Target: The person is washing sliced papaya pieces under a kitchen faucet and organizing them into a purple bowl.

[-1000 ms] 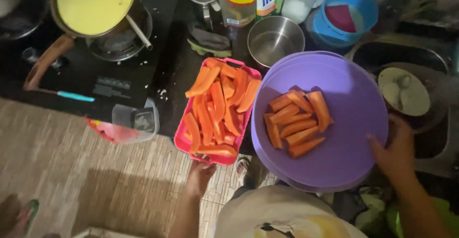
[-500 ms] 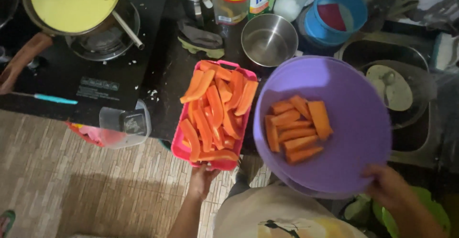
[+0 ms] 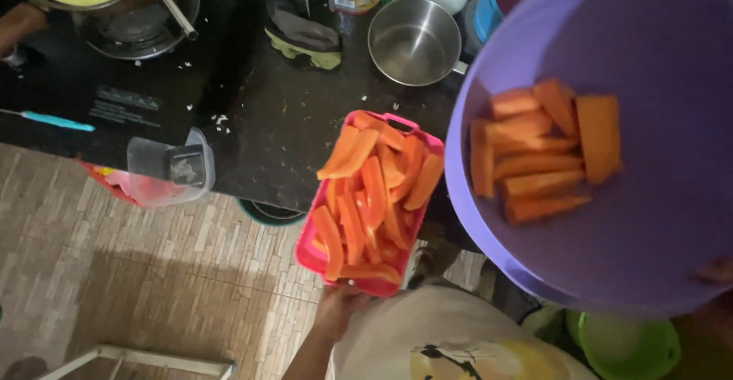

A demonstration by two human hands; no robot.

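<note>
Below, two hands, left [image 3: 341, 311] gripping one pink tray [image 3: 313, 254], right [image 3: 718, 273] holding one purple bowl [image 3: 672, 219].

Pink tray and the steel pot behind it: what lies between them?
Only bare dark countertop separates the pink tray from the steel pot, as the head view shows.

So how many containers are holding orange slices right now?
2. A pink tray at centre, held from below by the left hand, and a purple bowl on the right. The right hand barely shows at its rim.
</note>
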